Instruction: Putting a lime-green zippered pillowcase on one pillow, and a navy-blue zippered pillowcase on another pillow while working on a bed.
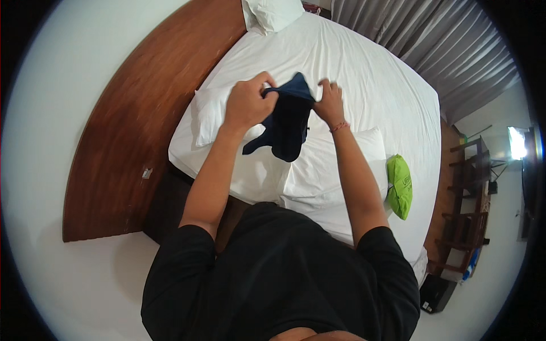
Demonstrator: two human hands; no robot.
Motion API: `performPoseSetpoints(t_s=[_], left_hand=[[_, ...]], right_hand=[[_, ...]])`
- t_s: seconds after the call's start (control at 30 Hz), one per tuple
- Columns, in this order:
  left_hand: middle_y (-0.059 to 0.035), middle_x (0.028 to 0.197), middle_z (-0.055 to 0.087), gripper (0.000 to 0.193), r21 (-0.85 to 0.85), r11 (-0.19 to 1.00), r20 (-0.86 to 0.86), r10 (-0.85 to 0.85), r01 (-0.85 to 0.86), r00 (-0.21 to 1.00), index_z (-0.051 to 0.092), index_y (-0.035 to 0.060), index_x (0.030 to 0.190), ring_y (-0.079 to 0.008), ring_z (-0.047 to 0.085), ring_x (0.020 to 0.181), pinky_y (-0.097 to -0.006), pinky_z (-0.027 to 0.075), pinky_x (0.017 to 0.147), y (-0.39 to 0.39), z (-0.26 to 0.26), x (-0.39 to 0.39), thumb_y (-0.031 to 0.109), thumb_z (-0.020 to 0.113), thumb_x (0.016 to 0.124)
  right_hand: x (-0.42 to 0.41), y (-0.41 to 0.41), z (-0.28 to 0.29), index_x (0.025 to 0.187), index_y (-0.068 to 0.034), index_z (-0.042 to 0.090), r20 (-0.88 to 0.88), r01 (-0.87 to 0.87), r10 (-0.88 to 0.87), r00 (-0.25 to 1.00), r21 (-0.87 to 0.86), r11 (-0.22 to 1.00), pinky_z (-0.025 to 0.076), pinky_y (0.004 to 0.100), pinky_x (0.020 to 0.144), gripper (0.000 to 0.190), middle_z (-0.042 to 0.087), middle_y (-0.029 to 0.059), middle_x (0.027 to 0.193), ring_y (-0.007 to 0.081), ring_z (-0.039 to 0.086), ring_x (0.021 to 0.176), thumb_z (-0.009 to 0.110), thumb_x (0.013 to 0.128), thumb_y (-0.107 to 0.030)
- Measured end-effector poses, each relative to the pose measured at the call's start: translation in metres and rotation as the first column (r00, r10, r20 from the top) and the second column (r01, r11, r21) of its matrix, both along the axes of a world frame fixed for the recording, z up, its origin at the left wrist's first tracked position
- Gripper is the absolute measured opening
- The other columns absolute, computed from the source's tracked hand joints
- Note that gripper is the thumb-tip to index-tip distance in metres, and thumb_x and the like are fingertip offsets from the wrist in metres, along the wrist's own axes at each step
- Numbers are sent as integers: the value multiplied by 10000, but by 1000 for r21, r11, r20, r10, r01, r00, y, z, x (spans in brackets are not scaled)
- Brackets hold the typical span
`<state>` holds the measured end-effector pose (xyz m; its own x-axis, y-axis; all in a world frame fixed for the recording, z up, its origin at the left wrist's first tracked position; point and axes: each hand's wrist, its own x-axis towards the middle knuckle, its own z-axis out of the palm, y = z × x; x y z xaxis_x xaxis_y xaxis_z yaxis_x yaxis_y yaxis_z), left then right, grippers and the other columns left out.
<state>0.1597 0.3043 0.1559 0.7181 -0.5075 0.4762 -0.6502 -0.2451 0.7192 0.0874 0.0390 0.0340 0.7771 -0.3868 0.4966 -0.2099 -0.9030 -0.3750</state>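
Note:
A dark navy cloth piece (291, 123), perhaps a small garment, hangs above the white bed (367, 85). My left hand (251, 104) pinches its upper left edge between thumb and fingers. At the opposite edge, my right hand (331, 102) grips the cloth low down by the thumb, its other fingers raised and curled. A pointed flap of the fabric stands up between the two hands. The lower part droops, with a narrow strip trailing off to the left. Exactly what kind of item it is cannot be made out.
Left of the bed rises a wooden headboard (128, 128). White pillows (211, 113) lie beyond my left forearm, and white bedding (332, 170) lies nearer me. A green pouch (399, 187) bearing writing rests right of my arm. Grey curtains (426, 38) hang behind; wooden shelving (469, 192) stands right.

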Motion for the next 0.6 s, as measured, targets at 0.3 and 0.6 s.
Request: performPoseSetpoints(t_s=[0.3,0.6], left_hand=[[-221,1146,767,613,512,815,-427,-35,273,903,675,81,1325,-353,749,1084,-472,586,927,103,-45,-38,396,864,834],[-251,1060,769,298,336,826,-277,546,-453,791,746,93,1140,-480,729,981,-548,573,877,116,-148,-20,230,688,882]], right_hand=[[3,52,-21,939,-1,717,16,-461,569,822,607,648,554,331,778,175,727,109,826,186,683,794,641,783,22],[31,167,-50,1336,-114,579,-223,-429,463,858,188,884,562,494,992,588,649,177,1261,391,564,1335,742,773,-62]])
